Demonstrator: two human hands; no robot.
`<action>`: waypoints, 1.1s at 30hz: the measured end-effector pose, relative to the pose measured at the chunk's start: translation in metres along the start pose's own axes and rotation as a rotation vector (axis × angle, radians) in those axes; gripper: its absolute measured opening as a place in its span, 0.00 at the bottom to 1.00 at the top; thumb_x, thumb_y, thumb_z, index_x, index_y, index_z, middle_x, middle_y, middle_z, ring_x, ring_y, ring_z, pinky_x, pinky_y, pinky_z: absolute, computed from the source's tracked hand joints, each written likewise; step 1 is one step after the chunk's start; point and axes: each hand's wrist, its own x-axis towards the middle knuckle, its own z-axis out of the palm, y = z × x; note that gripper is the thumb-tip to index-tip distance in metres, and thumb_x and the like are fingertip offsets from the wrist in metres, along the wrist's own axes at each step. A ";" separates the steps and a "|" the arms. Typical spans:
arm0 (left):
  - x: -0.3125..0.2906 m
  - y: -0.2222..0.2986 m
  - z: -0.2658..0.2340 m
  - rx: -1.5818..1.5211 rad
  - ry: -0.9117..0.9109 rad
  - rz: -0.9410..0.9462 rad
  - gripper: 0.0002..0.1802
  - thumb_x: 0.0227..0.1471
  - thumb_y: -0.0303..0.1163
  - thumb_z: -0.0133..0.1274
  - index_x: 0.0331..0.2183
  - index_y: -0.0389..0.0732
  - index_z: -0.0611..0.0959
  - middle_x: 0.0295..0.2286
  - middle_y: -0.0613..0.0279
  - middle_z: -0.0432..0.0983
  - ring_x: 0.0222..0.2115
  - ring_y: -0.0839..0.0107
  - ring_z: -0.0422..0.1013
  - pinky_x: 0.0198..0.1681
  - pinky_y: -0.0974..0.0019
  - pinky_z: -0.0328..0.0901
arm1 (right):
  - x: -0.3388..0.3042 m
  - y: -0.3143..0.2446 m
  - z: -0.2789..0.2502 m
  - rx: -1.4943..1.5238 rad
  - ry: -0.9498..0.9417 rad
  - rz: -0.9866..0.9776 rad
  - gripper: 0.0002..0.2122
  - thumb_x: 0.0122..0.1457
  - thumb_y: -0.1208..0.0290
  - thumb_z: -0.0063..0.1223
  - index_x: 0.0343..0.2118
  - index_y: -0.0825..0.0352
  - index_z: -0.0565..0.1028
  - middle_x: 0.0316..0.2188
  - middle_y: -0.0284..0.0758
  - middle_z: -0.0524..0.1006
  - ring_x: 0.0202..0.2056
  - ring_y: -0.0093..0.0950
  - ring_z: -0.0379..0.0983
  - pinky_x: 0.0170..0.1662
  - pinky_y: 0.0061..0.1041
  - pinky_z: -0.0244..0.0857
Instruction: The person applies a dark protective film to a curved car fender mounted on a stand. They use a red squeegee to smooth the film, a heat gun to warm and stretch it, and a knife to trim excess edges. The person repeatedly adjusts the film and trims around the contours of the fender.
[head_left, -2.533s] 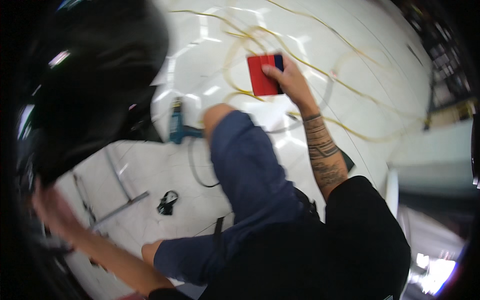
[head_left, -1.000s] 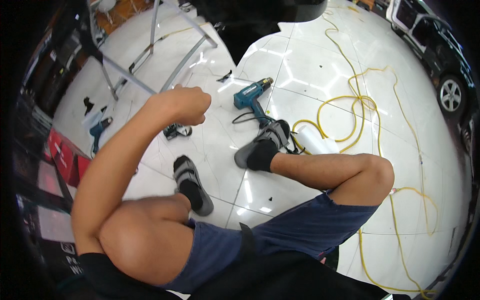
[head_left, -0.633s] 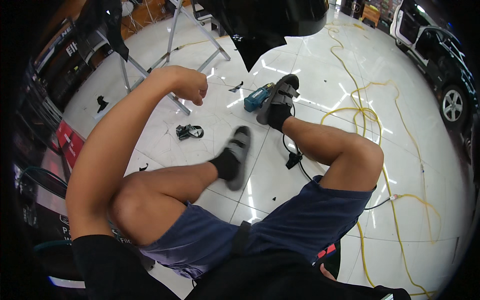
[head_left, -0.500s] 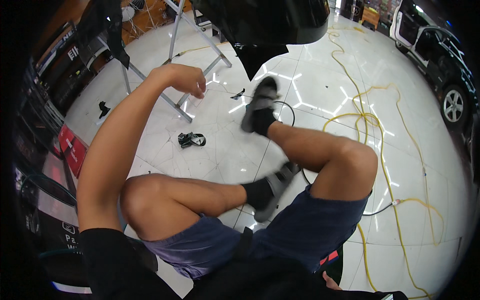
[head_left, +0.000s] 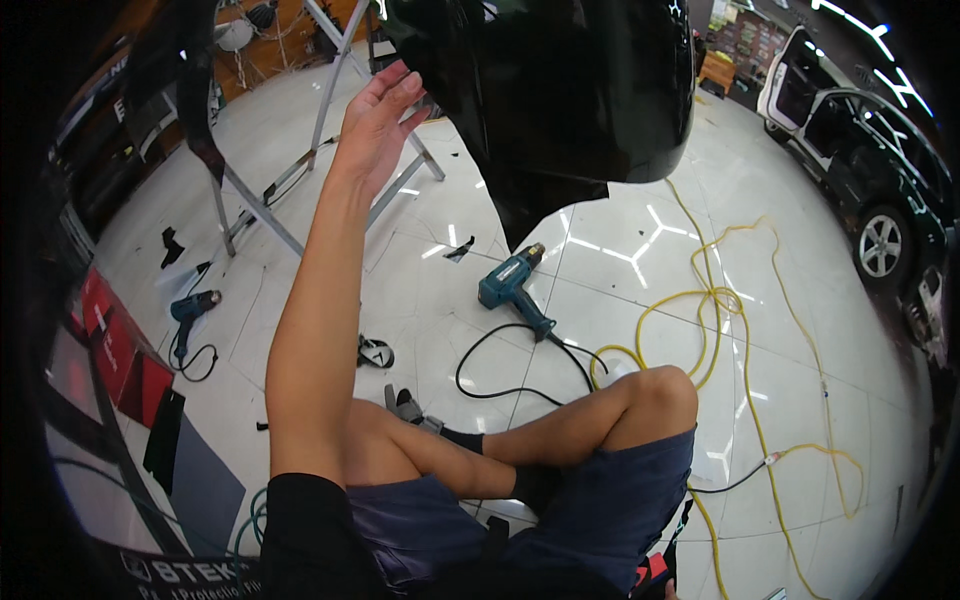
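My left hand [head_left: 378,135] is raised at the left edge of a large glossy black curved panel [head_left: 590,90], its fingers bent together. A reddish sliver shows by the fingertips; what they hold cannot be made out. From the panel's lower edge a loose black sheet [head_left: 530,205] hangs to a point. Of my right hand [head_left: 670,590] only a small part shows at the lower edge, beside a red and black object [head_left: 655,572]; its fingers are hidden. Below the hanging sheet, a teal heat gun [head_left: 512,285] lies on the floor with its black cord.
A metal trestle [head_left: 258,208] stands left of the panel. Another heat gun [head_left: 188,318] lies near a red box [head_left: 118,345]. Black scraps [head_left: 376,352] lie on the white tiles. Yellow cords [head_left: 716,292] loop at the right, near a dark car [head_left: 895,170] with an open door.
My left hand has risen from hanging in the air to the panel's edge. My legs have folded in and crossed, uncovering the nearer heat gun. The view has shifted.
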 end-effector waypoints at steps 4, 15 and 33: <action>0.023 -0.002 0.019 -0.263 -0.094 -0.036 0.14 0.49 0.28 0.61 0.40 0.39 0.79 0.37 0.64 0.79 0.40 0.71 0.73 0.50 0.68 0.64 | -0.010 -0.026 -0.003 -0.117 0.015 -0.123 0.36 0.51 0.41 0.53 0.60 0.52 0.56 0.57 0.40 0.62 0.55 0.45 0.60 0.54 0.45 0.60; 0.025 -0.001 0.037 -0.062 -0.163 0.007 0.15 0.48 0.34 0.63 0.37 0.38 0.81 0.34 0.63 0.79 0.40 0.73 0.73 0.51 0.69 0.62 | -0.080 -0.089 0.029 -0.265 0.584 0.397 0.26 0.55 0.55 0.55 0.55 0.59 0.66 0.54 0.41 0.67 0.50 0.39 0.68 0.47 0.41 0.68; 0.021 0.009 0.027 -0.095 -0.170 -0.025 0.09 0.52 0.29 0.59 0.37 0.39 0.79 0.35 0.62 0.80 0.37 0.74 0.75 0.46 0.67 0.68 | -0.339 -0.633 -0.049 0.540 0.120 -2.207 0.09 0.55 0.72 0.58 0.33 0.71 0.71 0.21 0.34 0.74 0.22 0.20 0.69 0.25 0.20 0.61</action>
